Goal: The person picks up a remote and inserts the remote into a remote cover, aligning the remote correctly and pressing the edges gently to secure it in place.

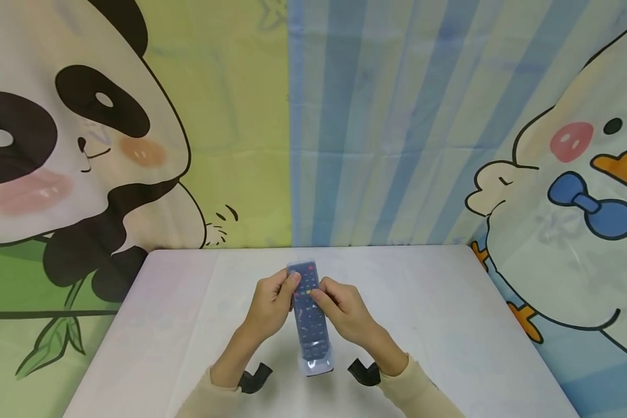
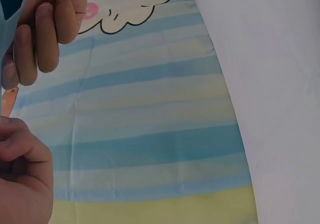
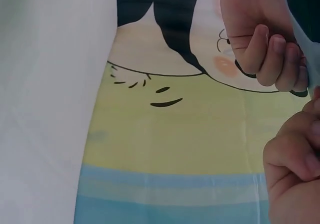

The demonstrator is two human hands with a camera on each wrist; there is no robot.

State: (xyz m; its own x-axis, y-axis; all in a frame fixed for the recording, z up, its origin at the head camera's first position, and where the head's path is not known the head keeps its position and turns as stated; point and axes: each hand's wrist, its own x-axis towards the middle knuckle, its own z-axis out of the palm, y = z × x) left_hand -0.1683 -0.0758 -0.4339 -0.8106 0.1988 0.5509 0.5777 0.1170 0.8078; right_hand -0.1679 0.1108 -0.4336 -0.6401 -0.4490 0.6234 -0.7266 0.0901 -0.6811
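Observation:
A dark remote control [image 1: 310,325] in a clear plastic sleeve [image 1: 316,366] is held up over the white table, its long side running toward the person. My left hand [image 1: 273,299] grips its left edge near the upper end, thumb on the button face. On the opposite edge, slightly lower, my right hand [image 1: 347,310] pinches it with the thumb over the buttons. Loose sleeve plastic extends past the remote's near end. Curled fingers of the right hand [image 2: 45,39] show in the left wrist view, and those of the left hand [image 3: 270,54] in the right wrist view.
The white table [image 1: 423,325] spreads beneath both hands. Behind it hangs a cloth backdrop [image 1: 376,116] with a printed panda on the left and a white duck on the right. Black curved pieces [image 1: 256,378] sit at both wrists beside the beige sleeves.

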